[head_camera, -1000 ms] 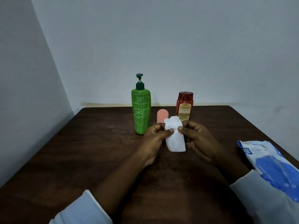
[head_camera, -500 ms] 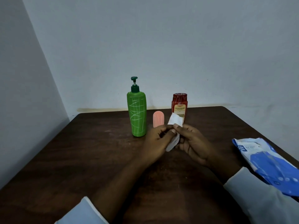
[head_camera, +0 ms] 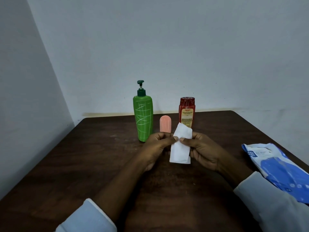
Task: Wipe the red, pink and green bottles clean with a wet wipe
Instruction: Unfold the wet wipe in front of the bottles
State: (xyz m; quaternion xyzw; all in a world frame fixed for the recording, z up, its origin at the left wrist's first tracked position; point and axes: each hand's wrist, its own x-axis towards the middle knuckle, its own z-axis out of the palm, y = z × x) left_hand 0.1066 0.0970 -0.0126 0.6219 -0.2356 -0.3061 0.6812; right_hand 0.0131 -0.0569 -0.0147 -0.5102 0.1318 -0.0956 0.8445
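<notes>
Wet wipe [head_camera: 180, 148], white and partly folded, hangs upright between both hands above the middle of the dark wooden worktop [head_camera: 83, 156] in the head view, the only view given. The left grip [head_camera: 158, 148], a bare hand, pinches the wipe's left edge near the top between thumb and curled fingers. The right grip [head_camera: 204, 151] pinches the right edge at about the same height, its thumb lying across the front of the sheet. The lower half of the wipe hangs free below the two thumbs. Just beyond the hands, three bottles stand upright in a row. The green bottle [head_camera: 143, 118], tall with a dark green pump head, is on the left. The small pink bottle [head_camera: 165, 123] stands in the middle. The red bottle [head_camera: 187, 113], with a yellow label, is on the right. The wipe's top corner overlaps the foot of the red bottle in the picture, and it probably hangs nearer than the bottle rather than touching it. The pink bottle's base is hidden behind the left fingers. A blue and white wipes pack [head_camera: 275, 166] lies flat at the right edge of the worktop, well apart from the bottles. Pale sleeves [head_camera: 88, 216] cover both forearms at the near edge.
</notes>
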